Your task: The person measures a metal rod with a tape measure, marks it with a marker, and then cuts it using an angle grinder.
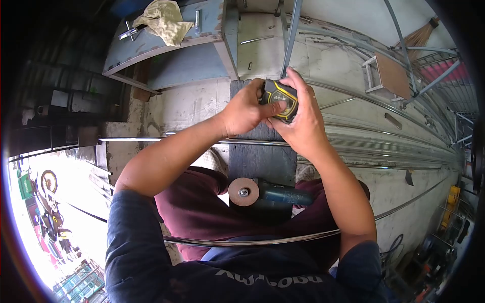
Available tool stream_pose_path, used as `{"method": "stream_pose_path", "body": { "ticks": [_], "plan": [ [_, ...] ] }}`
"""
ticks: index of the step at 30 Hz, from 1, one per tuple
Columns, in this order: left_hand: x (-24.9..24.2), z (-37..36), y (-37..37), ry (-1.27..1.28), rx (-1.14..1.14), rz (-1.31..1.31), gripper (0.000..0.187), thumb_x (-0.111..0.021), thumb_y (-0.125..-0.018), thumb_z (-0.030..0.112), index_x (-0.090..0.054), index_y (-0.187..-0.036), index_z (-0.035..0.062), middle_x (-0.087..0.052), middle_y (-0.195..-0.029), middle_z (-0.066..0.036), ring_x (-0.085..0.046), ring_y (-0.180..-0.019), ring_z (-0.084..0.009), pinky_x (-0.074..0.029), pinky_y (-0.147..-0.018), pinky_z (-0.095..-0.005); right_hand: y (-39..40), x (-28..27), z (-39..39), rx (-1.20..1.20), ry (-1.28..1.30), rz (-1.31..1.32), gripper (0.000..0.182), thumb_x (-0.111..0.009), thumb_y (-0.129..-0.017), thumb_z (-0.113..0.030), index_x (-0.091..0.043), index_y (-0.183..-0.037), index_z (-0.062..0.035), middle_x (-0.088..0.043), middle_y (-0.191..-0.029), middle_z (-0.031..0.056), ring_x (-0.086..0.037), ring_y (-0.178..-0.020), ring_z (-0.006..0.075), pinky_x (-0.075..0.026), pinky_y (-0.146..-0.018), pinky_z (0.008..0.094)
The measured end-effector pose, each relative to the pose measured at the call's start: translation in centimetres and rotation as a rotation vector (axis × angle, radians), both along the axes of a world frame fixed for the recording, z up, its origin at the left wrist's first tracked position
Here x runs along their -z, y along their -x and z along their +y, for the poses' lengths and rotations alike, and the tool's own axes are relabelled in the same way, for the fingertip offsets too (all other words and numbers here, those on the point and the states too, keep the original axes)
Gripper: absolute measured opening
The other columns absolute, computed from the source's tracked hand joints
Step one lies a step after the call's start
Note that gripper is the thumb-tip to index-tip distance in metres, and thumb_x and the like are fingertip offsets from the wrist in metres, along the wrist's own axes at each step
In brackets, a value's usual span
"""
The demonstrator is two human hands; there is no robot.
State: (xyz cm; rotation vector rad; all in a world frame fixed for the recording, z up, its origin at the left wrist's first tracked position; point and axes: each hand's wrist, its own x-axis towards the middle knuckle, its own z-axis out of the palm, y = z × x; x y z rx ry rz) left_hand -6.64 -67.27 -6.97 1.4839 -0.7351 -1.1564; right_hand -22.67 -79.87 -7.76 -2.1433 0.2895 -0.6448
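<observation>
Angle grinder [268, 193] on dark plank [261, 161], rag [162, 20] on bench [172, 48]

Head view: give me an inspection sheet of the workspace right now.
Surface: dark board lying across long metal rods on a concrete floor.
Job's things: yellow-black tape measure held over the board.
Clutter: angle grinder on the board; rag on a blue bench.
Grippers: left hand and right hand both grip the tape measure.
Cables: dark cord on the floor at right.
Surroundings: broom, metal frames, tools at the edges.
</observation>
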Motion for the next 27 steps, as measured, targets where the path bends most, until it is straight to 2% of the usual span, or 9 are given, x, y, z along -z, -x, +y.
{"method": "stream_pose_path", "body": {
  "ticks": [5,7,9,13,14,17,21,25,27],
  "plan": [
    [0.8,-3.1,-8.1,-0.056,-0.327,-0.161,0.082,-0.089,-0.099,0.031,-0.047,-0.147,-0.0204,-0.078,-0.1,-0.018,-0.073,-0.073,-0.0172,-0.059,-0.065,-0.029,1.1,-2.5,-0.9,0.01,0.186,0.113,0.103,-0.093,-0.084,-0.01,-0.036,-0.17,-0.0089,-0.033,-0.171,0.0277,-0.042,-0.155,0.0526,-0.043,-0.125,0.058],
    [1.5,-5.3,-14.0,-0.09,-0.545,-0.377,0.074,-0.089,-0.098,0.031,-0.054,-0.145,-0.016,-0.078,-0.095,-0.016,-0.069,-0.068,-0.0164,-0.054,-0.06,-0.0295,3.2,-2.6,-1.2,0.004,0.189,0.2,0.099,-0.092,-0.086,-0.011,-0.038,-0.169,-0.0091,-0.034,-0.172,0.0269,-0.042,-0.155,0.0527,-0.043,-0.126,0.0581],
    [2.7,-6.8,-22.1,-0.245,-0.568,-0.687,0.042,-0.072,-0.105,0.039,-0.077,-0.123,0.0008,-0.078,-0.094,-0.011,-0.067,-0.072,-0.0173,-0.054,-0.067,-0.0355,5.5,-2.5,-1.4,0.004,0.172,0.285,0.096,-0.091,-0.087,-0.011,-0.039,-0.168,-0.0091,-0.034,-0.172,0.026,-0.042,-0.155,0.0524,-0.042,-0.126,0.0579],
    [0.9,-7.7,-28.4,-0.699,-0.25,-1.085,0.033,-0.067,-0.103,0.023,-0.078,-0.13,0.0079,-0.082,-0.121,-0.02,-0.081,-0.107,-0.0363,-0.063,-0.096,-0.0441,10.3,-1.7,-2.2,0.049,0.12,0.358,0.091,-0.088,-0.088,-0.008,-0.042,-0.166,-0.0087,-0.037,-0.17,0.0243,-0.044,-0.154,0.0517,-0.043,-0.125,0.0565],
    [0.5,-7.9,-28.7,-0.756,-0.372,-0.907,0.038,-0.069,-0.102,0.032,-0.079,-0.129,0.0079,-0.082,-0.122,-0.02,-0.081,-0.105,-0.039,-0.063,-0.097,-0.0437,11.3,-1.5,-2.3,0.068,0.112,0.355,0.09,-0.087,-0.088,-0.007,-0.043,-0.166,-0.0085,-0.038,-0.169,0.0239,-0.045,-0.153,0.0516,-0.044,-0.125,0.056],
    [4.2,-6.2,-32.1,-0.739,-0.503,-1.163,0.056,-0.068,-0.099,0.05,-0.078,-0.129,0.0037,-0.082,-0.121,-0.022,-0.077,-0.113,-0.0432,-0.06,-0.105,-0.045,13.9,-1.5,-2.7,0.149,0.104,0.276,0.078,-0.086,-0.089,-0.005,-0.052,-0.159,-0.005,-0.051,-0.159,0.0241,-0.054,-0.145,0.0477,-0.048,-0.12,0.0519],
    [5.1,-4.2,-32.0,-0.577,-0.671,-1.104,0.066,-0.067,-0.1,0.054,-0.074,-0.135,-0.0018,-0.082,-0.119,-0.023,-0.064,-0.135,-0.0433,-0.051,-0.117,-0.0476,16.3,-5.3,-2.3,0.241,0.271,-0.001,0.052,-0.087,-0.089,-0.002,-0.069,-0.138,-0.0008,-0.065,-0.14,0.0224,-0.067,-0.12,0.0381,-0.053,-0.108,0.0466],
    [4.6,-0.7,-28.8,-0.459,-0.682,-1.233,0.069,-0.068,-0.101,0.053,-0.068,-0.145,0.0001,-0.075,-0.134,-0.029,-0.054,-0.147,-0.0443,-0.048,-0.121,-0.0498,17.8,-14.4,1.3,0.156,0.333,-0.506,0.045,-0.087,-0.094,-0.01,-0.06,-0.13,-0.0042,-0.067,-0.11,0.014,-0.068,-0.105,0.0314,-0.056,-0.09,0.0462],
    [4.4,2.0,-25.5,-0.423,-0.589,-1.326,0.065,-0.072,-0.101,0.052,-0.069,-0.146,0.0048,-0.073,-0.133,-0.028,-0.061,-0.139,-0.0437,-0.051,-0.117,-0.0482,17.1,-18.4,3.5,0.101,0.348,-0.774,0.038,-0.084,-0.097,-0.009,-0.058,-0.125,-0.0057,-0.065,-0.099,0.0119,-0.066,-0.091,0.0279,-0.054,-0.076,0.0438]
  ]
}}
